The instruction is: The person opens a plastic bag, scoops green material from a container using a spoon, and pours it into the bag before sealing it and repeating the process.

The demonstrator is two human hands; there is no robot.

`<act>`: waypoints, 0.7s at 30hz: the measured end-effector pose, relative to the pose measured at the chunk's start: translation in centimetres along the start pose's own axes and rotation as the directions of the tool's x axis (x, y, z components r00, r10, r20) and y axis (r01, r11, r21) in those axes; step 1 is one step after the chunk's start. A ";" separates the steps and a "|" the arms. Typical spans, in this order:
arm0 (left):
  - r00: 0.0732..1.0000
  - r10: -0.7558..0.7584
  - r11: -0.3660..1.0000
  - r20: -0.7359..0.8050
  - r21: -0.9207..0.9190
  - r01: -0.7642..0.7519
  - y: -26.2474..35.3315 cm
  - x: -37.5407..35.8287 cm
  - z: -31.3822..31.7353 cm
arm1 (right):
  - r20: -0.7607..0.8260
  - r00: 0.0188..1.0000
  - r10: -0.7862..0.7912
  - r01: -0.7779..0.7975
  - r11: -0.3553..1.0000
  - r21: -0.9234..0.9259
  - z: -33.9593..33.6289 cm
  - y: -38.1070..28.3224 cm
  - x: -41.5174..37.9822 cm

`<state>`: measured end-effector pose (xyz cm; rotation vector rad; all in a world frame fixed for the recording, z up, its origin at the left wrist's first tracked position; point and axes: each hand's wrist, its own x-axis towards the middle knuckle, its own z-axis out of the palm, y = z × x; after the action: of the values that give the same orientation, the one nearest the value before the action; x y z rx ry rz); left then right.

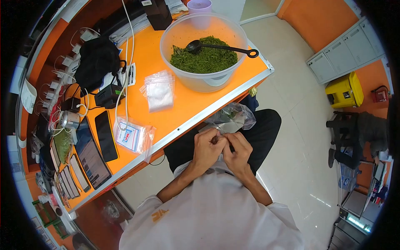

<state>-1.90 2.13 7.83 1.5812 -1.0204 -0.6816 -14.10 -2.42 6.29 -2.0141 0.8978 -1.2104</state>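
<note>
A seated person pinches the top of a small clear bag (pixel 230 118) with both hands, held over the lap just off the edge of an orange table (pixel 175 112). The left hand (pixel 207 147) and right hand (pixel 238 153) meet knuckle to knuckle, fingertips pressed together on the bag's mouth, apparently to work its seal; the pouch itself bulges just beyond the fingertips, away from the body, and looks to hold some green leaf, though the crinkled plastic hides how much.

Further beyond the fingers, up on the table, stands a large clear bowl (pixel 208 81), about a third full of chopped dried green leaf (pixel 204 58). A black spoon (pixel 221 47) rests in the heap, its handle propped over the rim on the right-hand side, within easy reach for scooping. A lilac cup (pixel 199 6) sits just behind the bowl; its contents cannot be seen.

To the left of the fingers, a stack of empty small clear bags (pixel 158 90) lies flat near the bowl, and a packet of more bags with a printed label (pixel 132 136) lies at the table edge. Beyond those lie a black phone (pixel 106 135) and a tangle of chargers and white cables (pixel 125 62).
</note>
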 end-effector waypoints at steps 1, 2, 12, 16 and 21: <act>1.000 0.011 1.000 0.005 0.022 -0.011 0.0 0.1 0.0 | 0.002 1.000 -0.002 0.002 1.000 0.000 -0.1 0.0 0.0; 1.000 0.023 0.999 0.011 0.046 -0.023 -0.1 0.3 -0.1 | 0.048 0.987 0.152 -0.155 0.984 0.087 -0.1 0.0 0.0; 0.996 0.076 0.979 0.045 0.188 -0.083 -1.4 -0.4 -0.8 | -0.075 0.987 0.143 -0.145 0.989 -0.022 -0.4 -0.4 0.0; 0.993 -0.027 0.996 0.113 0.093 0.016 -0.8 -0.1 -1.4 | 0.033 0.993 0.116 -0.115 0.993 -0.010 -0.5 -0.7 0.9; 0.990 0.030 0.996 0.137 0.074 -0.040 -1.1 0.4 -1.4 | 0.193 0.980 0.056 -0.057 0.998 -0.001 -0.2 0.4 0.9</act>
<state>-0.25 2.47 7.12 1.5959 -1.1841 -0.7413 -14.04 -3.39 6.45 -2.0478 0.8494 -0.9659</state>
